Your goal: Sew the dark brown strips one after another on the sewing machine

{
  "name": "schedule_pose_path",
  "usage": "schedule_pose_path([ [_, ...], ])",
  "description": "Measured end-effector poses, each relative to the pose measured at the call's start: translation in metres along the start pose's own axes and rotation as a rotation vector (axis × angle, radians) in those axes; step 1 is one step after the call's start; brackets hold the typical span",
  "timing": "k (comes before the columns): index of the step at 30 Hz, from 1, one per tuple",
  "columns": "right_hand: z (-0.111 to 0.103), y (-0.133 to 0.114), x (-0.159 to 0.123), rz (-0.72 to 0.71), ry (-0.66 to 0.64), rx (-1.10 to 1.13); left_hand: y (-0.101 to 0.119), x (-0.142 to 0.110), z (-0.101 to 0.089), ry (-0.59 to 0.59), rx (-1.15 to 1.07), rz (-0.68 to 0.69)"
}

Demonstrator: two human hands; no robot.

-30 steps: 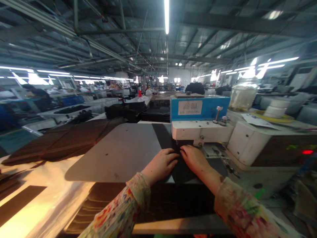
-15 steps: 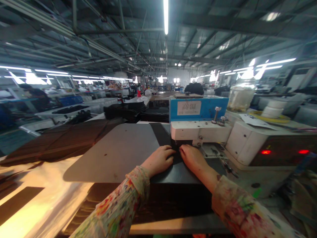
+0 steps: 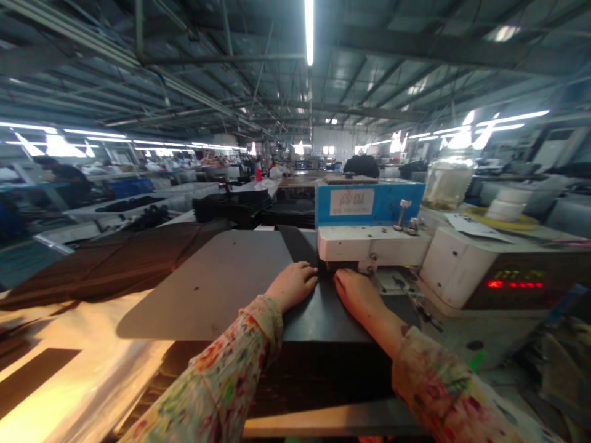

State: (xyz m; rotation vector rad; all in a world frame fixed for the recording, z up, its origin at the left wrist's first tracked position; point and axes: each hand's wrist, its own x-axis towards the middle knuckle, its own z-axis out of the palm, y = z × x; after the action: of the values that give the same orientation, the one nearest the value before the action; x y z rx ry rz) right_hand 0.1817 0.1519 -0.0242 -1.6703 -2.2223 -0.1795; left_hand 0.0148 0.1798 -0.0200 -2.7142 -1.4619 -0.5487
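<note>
A flat strip of black material (image 3: 298,246) runs over the grey metal plate (image 3: 221,277) toward the head of a blue-and-white machine (image 3: 373,243). My left hand (image 3: 294,284) is closed on the strip's near part, with the fingertips curled over its right edge. Just under the front of the machine head is my right hand (image 3: 357,292), fingers pressed together and pointing at the dark opening. What lies beneath those fingertips is hidden. A gap of bare plate separates the two hands.
Brown sheets (image 3: 115,258) are piled to the left, and black stacked pieces (image 3: 233,206) stand behind the plate. At right are a control box with a lit red display (image 3: 514,283), a clear plastic jar (image 3: 450,181) and white rolls (image 3: 510,203).
My left hand has shifted slightly left and away from me, widening the gap between the hands. The strip's far end has moved a little left. The display now shows more lit digits.
</note>
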Motion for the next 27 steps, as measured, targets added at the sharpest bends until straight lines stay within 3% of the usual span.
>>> schedule_pose_path([
  [8,-0.007,0.001,-0.034,-0.089,0.038,0.322,-0.031,0.005,-0.016,-0.090,0.116,-0.020],
  [15,-0.009,0.001,-0.047,-0.102,0.092,0.416,-0.010,0.004,-0.026,-0.188,0.271,0.017],
  [20,-0.015,-0.004,-0.054,-0.087,0.124,0.517,-0.007,0.004,-0.024,-0.116,0.340,-0.031],
  [23,-0.023,-0.011,-0.074,-0.061,0.085,0.754,-0.005,-0.017,-0.033,-0.073,0.346,-0.060],
  [27,-0.019,-0.018,-0.107,0.175,-0.251,1.198,0.029,-0.080,-0.047,-0.110,0.303,-0.003],
])
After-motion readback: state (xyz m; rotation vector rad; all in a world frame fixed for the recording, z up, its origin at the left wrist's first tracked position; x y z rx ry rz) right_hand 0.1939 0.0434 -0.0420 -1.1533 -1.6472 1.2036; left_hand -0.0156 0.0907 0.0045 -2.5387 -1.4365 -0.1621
